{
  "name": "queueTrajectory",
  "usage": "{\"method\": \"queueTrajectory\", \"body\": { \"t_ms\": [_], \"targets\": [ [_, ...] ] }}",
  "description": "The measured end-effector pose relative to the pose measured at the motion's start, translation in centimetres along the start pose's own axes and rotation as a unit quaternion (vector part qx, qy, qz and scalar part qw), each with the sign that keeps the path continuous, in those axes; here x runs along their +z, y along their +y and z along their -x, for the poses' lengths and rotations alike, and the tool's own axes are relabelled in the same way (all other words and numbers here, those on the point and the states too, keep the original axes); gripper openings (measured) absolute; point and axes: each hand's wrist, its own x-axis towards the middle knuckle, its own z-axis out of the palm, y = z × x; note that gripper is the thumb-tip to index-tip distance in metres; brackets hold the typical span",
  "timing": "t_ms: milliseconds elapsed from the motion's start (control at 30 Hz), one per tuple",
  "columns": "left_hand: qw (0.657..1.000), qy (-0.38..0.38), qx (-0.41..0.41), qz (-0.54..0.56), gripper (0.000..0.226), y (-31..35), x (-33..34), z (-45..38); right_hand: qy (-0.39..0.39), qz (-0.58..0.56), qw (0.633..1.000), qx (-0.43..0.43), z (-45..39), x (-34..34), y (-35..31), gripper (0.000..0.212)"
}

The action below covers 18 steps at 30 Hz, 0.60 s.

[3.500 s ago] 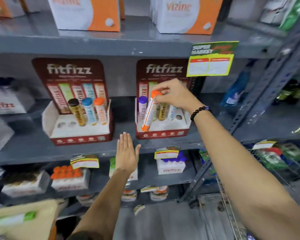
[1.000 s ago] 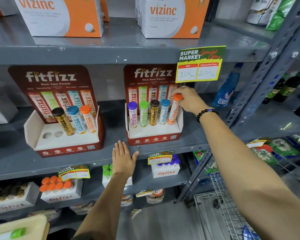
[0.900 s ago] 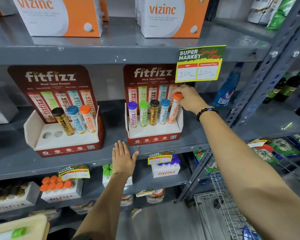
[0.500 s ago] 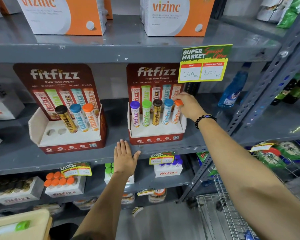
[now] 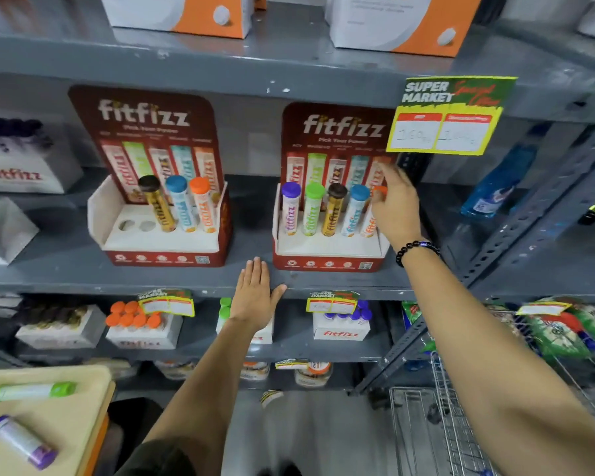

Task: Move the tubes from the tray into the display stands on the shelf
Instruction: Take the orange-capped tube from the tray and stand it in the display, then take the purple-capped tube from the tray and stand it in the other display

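orange tube (image 5: pixel 370 221) now seated in right stand (image 5: pixel 327 249), was tilted in my grip | right hand (image 5: pixel 395 207) opened, fingers off cap | tray (image 5: pixel 66 417) back in view

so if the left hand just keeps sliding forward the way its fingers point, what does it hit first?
The left hand lies flat on the shelf edge, fingers pointing into the gap between the two display stands. Probably nothing until the back wall; the right stand sits close beside that line and might be grazed. Depth is unclear.
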Motion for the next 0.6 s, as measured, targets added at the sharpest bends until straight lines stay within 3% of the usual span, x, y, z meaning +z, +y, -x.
{"method": "queueTrajectory", "body": {
  "t_ms": [100, 267, 600],
  "targets": [
    [1.000, 0.011, 0.019, -0.006, 0.064, -1.5, -0.1, 2.1, 0.029, -0.005, 0.998, -0.058, 1.2, 1.7, -3.6, 0.046],
    [0.998, 0.055, 0.011, -0.005, 0.061, -5.5, -0.3, 7.3, 0.001, -0.039, 0.980, -0.194, 4.8, 6.9, -11.6, 0.042],
    [0.965, 0.127, -0.225, 0.042, 0.062, -17.8, 0.6, 20.5, -0.234, -0.104, 0.906, -0.337, 15.9, 20.6, -25.2, 0.045]
  ]
}}
